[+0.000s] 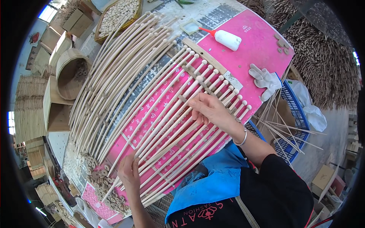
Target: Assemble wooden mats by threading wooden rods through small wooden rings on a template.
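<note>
My left hand (pixel 129 174) is closed around the lower part of a thin wooden stick. Its lower end pokes out below the fingers, over the loose wooden rings. That stick seems to run up to a round wooden ball (pixel 199 78), raised out of line with its neighbours, with a small wooden piece (pixel 183 98) on its shaft. Beside that piece is my right hand (pixel 211 110), fingers curled and thumb pressed in; what they pinch is hidden. Under both hands lies a row of ball-tipped sticks (pixel 167 148), their balls along a wooden strip (pixel 203 53).
More ball-tipped sticks (pixel 114 87) lie to the left. Wooden rings (pixel 100 178) are heaped at the table's near left. A box of balls (pixel 118 17), a glue bottle (pixel 228 40), a white glove (pixel 266 80) and a blue basket (pixel 294 110) surround the work.
</note>
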Demonstrator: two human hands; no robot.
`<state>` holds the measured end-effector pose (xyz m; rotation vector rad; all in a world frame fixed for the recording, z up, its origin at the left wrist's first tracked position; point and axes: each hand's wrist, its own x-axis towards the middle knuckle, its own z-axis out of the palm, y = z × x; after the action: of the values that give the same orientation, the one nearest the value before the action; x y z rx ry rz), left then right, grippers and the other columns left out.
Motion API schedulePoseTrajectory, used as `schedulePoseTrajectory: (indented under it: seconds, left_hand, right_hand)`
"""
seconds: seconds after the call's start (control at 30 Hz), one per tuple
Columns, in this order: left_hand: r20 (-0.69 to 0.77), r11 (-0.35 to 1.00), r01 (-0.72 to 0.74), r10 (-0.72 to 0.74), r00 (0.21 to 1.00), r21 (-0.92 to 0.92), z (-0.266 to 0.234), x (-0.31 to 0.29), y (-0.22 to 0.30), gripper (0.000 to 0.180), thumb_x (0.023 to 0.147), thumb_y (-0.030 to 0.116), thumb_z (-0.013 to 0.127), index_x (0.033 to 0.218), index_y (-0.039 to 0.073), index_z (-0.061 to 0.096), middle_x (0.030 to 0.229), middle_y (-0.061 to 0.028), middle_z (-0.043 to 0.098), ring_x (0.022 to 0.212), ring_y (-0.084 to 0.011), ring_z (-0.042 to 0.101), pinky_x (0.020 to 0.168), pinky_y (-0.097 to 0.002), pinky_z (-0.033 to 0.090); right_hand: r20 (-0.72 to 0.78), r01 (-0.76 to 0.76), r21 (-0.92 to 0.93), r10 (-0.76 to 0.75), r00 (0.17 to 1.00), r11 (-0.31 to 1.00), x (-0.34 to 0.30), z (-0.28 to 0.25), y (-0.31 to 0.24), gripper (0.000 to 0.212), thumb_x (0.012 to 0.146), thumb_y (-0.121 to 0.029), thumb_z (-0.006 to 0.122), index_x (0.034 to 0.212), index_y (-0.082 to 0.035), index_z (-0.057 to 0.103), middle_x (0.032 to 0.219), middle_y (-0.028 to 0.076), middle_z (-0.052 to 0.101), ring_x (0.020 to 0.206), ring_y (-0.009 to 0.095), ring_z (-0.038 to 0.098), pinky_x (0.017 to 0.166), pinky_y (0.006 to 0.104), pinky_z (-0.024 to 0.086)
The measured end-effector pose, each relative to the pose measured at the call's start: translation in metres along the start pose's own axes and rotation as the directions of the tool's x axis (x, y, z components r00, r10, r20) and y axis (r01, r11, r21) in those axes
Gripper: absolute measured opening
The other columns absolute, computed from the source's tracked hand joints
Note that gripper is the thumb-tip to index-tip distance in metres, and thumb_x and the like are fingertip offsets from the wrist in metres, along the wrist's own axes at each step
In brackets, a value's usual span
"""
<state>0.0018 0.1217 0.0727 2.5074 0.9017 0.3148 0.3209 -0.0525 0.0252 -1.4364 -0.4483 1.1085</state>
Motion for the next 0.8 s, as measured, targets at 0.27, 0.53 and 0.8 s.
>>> schedulePoseTrajectory:
  seconds: [0.27,0.53,0.8]
  left_hand:
    - [-0.055,0.996,-0.090,0.088,0.995,-0.021,0.047,0.055,-0.020,0.026,0.101,0.006,0.066,0.125,0.002,0.072,0.094,-0.0164,0.070,0.084,-0.0345,0.069,0.072,-0.0442,0.052]
    - [-0.098,0.985,-0.107,0.121,0.988,0.135,0.072,0.088,-0.012,0.028,0.098,0.011,0.071,0.126,0.009,0.074,0.093,-0.0106,0.061,0.082,-0.0285,0.064,0.069,-0.0433,0.051]
    - [-0.140,0.964,-0.138,0.172,0.975,0.228,0.093,0.093,-0.018,0.034,0.094,0.012,0.076,0.128,0.010,0.076,0.100,-0.0082,0.061,0.091,-0.0281,0.063,0.074,-0.0428,0.052]
  right_hand:
    - [-0.055,0.146,0.006,-0.145,0.988,0.989,0.000,-0.022,0.004,0.030,0.112,-0.032,0.059,0.110,-0.003,0.068,0.078,0.000,0.069,0.063,0.004,0.063,0.053,0.0186,0.045]
    - [-0.011,0.128,0.021,-0.128,0.992,0.991,-0.005,-0.026,0.001,0.026,0.112,-0.025,0.058,0.117,-0.002,0.069,0.080,0.000,0.068,0.067,0.004,0.063,0.057,0.0181,0.046]
    - [0.045,0.126,-0.020,-0.125,0.991,0.992,-0.005,-0.024,0.001,0.027,0.112,-0.026,0.057,0.122,-0.004,0.069,0.085,-0.003,0.067,0.069,0.001,0.060,0.055,0.0162,0.045]
